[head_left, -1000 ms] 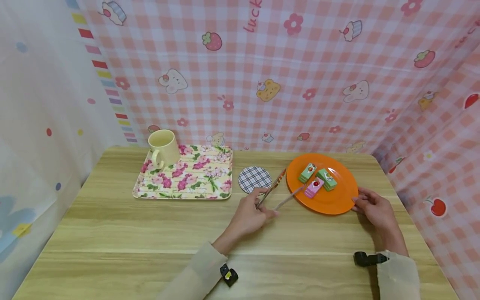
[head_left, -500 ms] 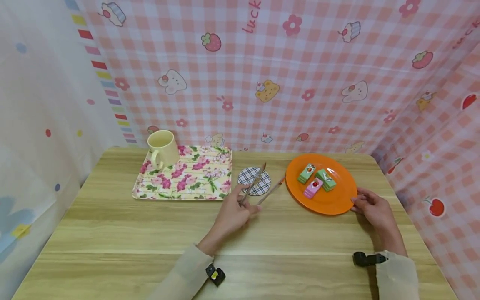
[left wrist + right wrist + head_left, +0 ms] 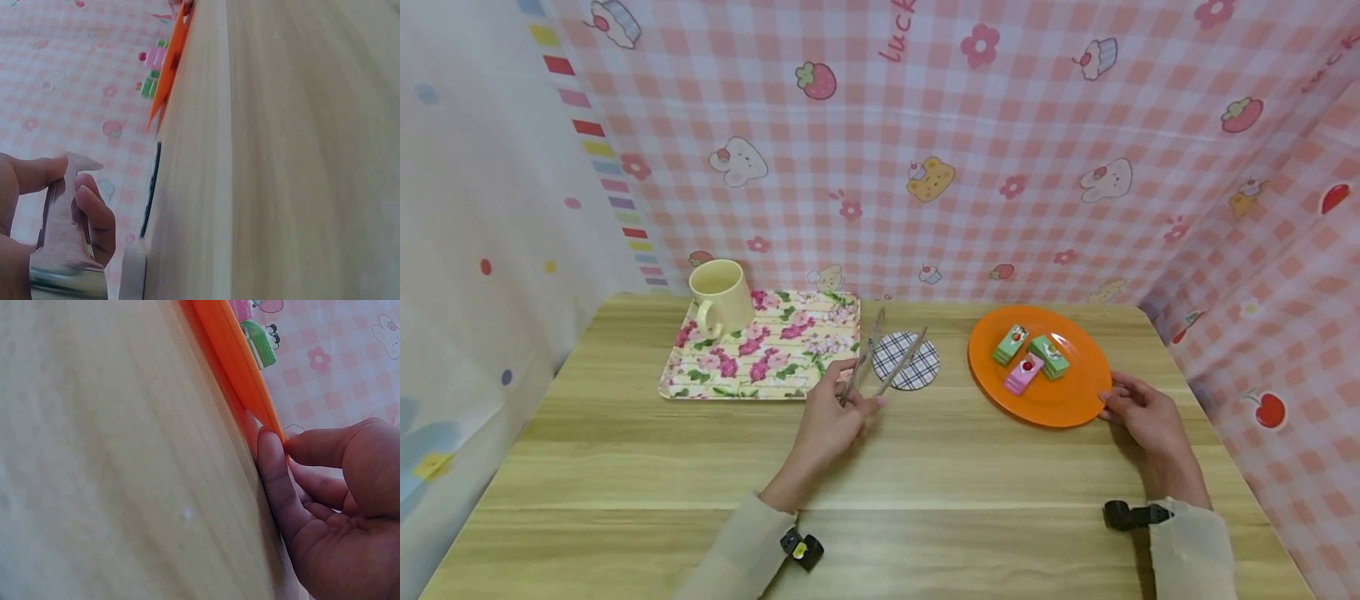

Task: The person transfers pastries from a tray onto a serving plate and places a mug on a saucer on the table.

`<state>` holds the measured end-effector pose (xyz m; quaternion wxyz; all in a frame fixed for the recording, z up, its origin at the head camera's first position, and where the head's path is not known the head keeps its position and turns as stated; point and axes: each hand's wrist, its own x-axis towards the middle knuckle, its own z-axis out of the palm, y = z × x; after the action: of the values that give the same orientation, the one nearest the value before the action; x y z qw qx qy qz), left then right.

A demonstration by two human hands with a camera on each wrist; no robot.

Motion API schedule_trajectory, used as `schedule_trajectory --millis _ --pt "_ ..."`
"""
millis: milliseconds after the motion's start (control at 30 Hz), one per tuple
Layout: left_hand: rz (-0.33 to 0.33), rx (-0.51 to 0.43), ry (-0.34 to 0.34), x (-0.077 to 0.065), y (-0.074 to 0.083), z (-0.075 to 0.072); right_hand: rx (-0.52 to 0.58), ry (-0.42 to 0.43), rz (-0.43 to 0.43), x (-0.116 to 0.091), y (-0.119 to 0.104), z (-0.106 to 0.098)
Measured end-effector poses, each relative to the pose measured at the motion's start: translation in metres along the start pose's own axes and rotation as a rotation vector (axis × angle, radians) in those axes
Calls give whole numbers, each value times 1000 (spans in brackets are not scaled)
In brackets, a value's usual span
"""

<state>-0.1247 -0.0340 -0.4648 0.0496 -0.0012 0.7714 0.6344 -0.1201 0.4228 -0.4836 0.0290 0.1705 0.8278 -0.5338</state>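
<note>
My left hand [image 3: 831, 425] holds metal tongs [image 3: 65, 231] between thumb and fingers. Their two arms are spread, nothing between the tips, over the gap between the flowered tray [image 3: 805, 385] and a round checked coaster [image 3: 927, 371]. One tong arm overlaps the coaster in the head view. At the right, my right hand [image 3: 1142, 421] pinches the rim of an orange plate [image 3: 1081, 379], thumb on top and fingers beneath. On the plate lie two small green cake-like blocks, one at the left [image 3: 1011, 344], and a pink block [image 3: 1023, 373] with a red dot.
A pale yellow mug [image 3: 722, 296] stands on the back left corner of the flowered tray. A pink checked curtain [image 3: 850, 150] hangs right behind the wooden table [image 3: 970, 517], with more cloth at both sides.
My left hand has moved left with the tongs, from beside the orange plate, across the coaster, to near the tray's right edge. The right hand stays at the plate rim.
</note>
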Motion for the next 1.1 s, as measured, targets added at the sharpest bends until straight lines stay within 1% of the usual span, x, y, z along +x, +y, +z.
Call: schedule_trajectory --millis 333,500,667,767,1000,1100 --pt "-12 -5 81 -4 -5 -28 6 -11 1 1 0 -3" --pt "-16 6 111 -6 -8 -45 42 -22 11 1 -2 -2" --pt "-46 5 133 -8 -10 -61 70 -21 2 1 -3 0" --pt "-64 13 142 -10 -11 -69 62 -19 -1 0 -4 1" --pt "-100 -32 169 -14 -17 -83 29 -8 18 -2 -4 1" --pt "-115 -35 182 -16 -18 -89 31 -2 22 -1 -2 0"
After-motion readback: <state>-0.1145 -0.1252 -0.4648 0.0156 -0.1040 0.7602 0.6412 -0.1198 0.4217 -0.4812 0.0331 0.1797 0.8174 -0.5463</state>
